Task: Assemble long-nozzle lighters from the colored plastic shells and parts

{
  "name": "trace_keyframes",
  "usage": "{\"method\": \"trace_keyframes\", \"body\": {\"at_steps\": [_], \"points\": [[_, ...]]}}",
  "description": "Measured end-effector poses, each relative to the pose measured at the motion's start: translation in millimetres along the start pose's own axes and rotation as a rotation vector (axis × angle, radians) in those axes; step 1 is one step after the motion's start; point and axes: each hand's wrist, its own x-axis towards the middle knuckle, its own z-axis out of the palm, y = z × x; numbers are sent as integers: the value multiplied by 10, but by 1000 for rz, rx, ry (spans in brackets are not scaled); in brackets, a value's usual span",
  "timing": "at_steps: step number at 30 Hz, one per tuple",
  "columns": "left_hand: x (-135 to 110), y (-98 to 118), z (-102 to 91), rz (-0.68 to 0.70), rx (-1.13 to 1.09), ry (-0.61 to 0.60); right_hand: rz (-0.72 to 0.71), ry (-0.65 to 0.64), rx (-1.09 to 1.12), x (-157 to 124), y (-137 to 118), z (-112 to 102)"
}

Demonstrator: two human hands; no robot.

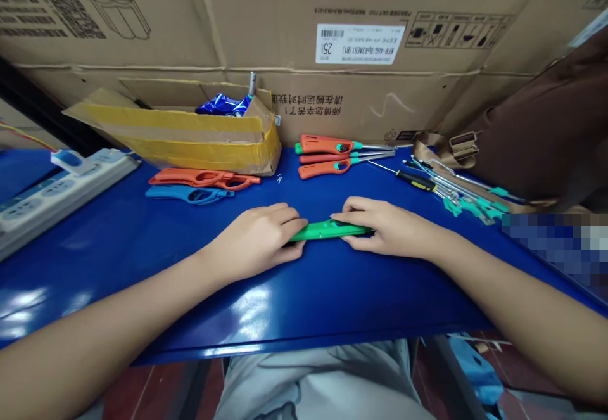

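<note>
A green lighter casing lies level between my two hands, just over the blue table. My left hand pinches its left end between thumb and fingers. Around the right end, by the trigger opening, the fingers of my right hand are closed, hiding that tip. Beyond my hands lie several orange lighters with metal tubes. Farther left are orange casings and a blue casing. To the right sits a pile of metal tubes with teal parts.
A yellow-taped cardboard box holding a blue shiny packet stands at the back left. A power strip runs along the left. A screwdriver and brown strap lie right. Large cartons wall off the back.
</note>
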Motion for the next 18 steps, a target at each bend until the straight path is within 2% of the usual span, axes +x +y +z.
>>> {"method": "trace_keyframes", "body": {"at_steps": [7,13,18], "points": [[-9,-59,52,-5,-36,29,-21,46,-4,3,38,-42],[9,-82,34,-15,-41,38,-26,45,-216,-23,27,-149],[9,-76,27,-16,-105,49,-68,54,-293,-33,-24,-168]]}}
